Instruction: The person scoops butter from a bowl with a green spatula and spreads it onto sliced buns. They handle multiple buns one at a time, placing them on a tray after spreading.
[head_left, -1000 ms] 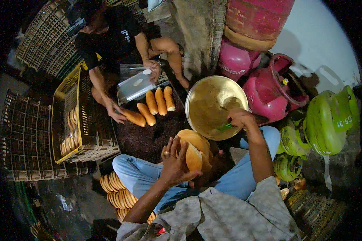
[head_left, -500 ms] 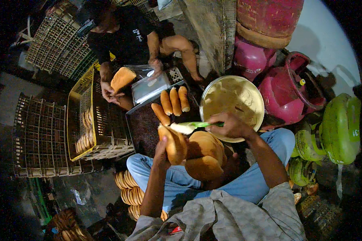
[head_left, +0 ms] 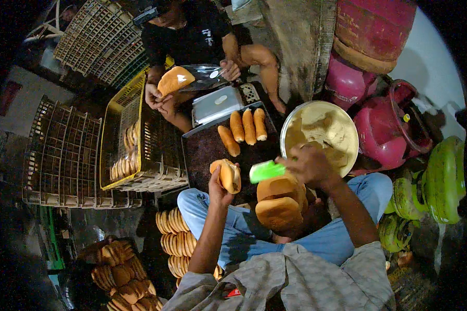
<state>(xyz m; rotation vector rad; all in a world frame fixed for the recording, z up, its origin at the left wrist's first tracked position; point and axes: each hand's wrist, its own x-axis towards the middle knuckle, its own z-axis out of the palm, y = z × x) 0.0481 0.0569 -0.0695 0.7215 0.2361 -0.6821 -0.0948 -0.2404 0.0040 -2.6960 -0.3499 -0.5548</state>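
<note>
Dark, dim floor space was crowded with stacked plastic crates (head_left: pixel 62 155); a yellow crate (head_left: pixel 127 140) held rolls. Pink gas cylinders (head_left: pixel 384 124) and green gas cylinders (head_left: pixel 443 179) stood at right. A round metal bowl (head_left: pixel 319 136) of pale cream sat beside a dark tray (head_left: pixel 218 145) with four long rolls (head_left: pixel 244 129). The person sat in blue jeans with a bun stack (head_left: pixel 280 202) on the lap. The left hand (head_left: pixel 219 187) was closed around a split bun (head_left: pixel 227 175), held upright. Just right of it, the right hand (head_left: pixel 308 166) pinched a green spatula (head_left: pixel 267 171), blade near the bun, not clearly touching. Opposite, another person's hand (head_left: pixel 153 96) held a bun in clear wrap (head_left: pixel 175 80); a clear bag pile (head_left: pixel 217 103) lay nearby.
</note>
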